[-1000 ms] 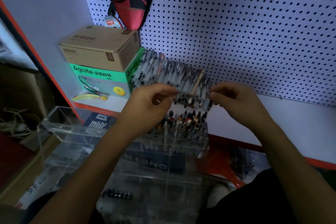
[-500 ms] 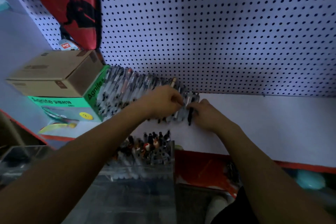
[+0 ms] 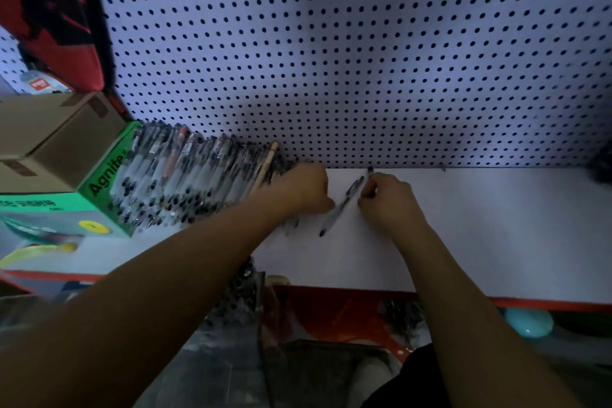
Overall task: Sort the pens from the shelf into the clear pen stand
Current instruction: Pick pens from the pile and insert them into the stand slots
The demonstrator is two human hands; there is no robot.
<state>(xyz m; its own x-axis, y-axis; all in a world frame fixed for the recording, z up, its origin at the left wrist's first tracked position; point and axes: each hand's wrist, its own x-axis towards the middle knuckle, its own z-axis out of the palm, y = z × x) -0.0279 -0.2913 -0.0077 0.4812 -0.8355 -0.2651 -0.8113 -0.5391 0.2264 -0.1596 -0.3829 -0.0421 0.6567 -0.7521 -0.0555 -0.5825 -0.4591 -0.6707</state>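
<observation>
A: So which step is this?

B: Picking, I'd say. Both hands are up on the white shelf [image 3: 480, 225], at the right end of the row of pens [image 3: 185, 182] that leans against the green box [image 3: 99, 182]. The left hand [image 3: 303, 187] rests on that end of the row with its fingers curled under; whether they actually pinch a pen I cannot tell. The right hand [image 3: 385, 200], just right of the row, has its fingers curled around a dark pen whose tip pokes up above the knuckles.

A: And the one between them?

B: A single pen [image 3: 341, 205] lies slanted on the shelf, loose from the row, close to both hands.

A: Where do they go?

B: Into the clear pen stand [image 3: 256, 301], below the shelf's red front edge, under the left forearm. Only a corner shows; dark pen caps seem to stand in it, but it is dim and blurred, so I can't say which compartments are filled.

A: Next move?

B: Probably gathering the loose pen, then bringing the hands down to the stand and dropping the pens in upright.
</observation>
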